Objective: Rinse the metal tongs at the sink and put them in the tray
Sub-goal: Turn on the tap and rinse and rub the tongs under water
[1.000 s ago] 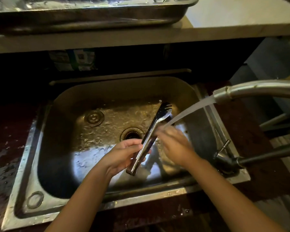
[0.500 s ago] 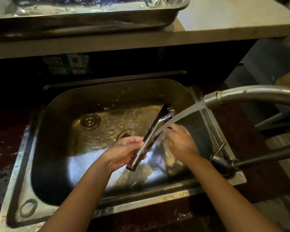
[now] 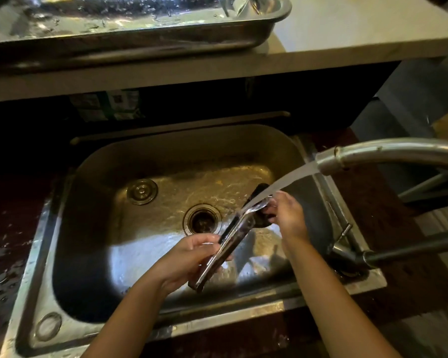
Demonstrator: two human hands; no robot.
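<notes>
The metal tongs (image 3: 232, 240) slant over the steel sink (image 3: 93, 228), hinge end low and near me, jaws up to the right. My left hand (image 3: 189, 257) grips their handle end. My right hand (image 3: 286, 215) pinches the jaw end, where the water stream (image 3: 282, 184) from the faucet spout (image 3: 373, 156) lands. The steel tray (image 3: 140, 45) sits on the pale counter above and behind the sink, wet inside.
The drain (image 3: 202, 220) and a round plug (image 3: 142, 191) lie in the wet sink bottom. The faucet lever (image 3: 343, 233) stands at the sink's right rim. Dark wet countertop (image 3: 8, 228) flanks the sink. Under the counter shelf sits a green-and-white packet (image 3: 106, 104).
My right hand slid up the tongs to the jaw end, under the stream. The tongs tilted slightly lower. My left hand keeps its grip on the handle.
</notes>
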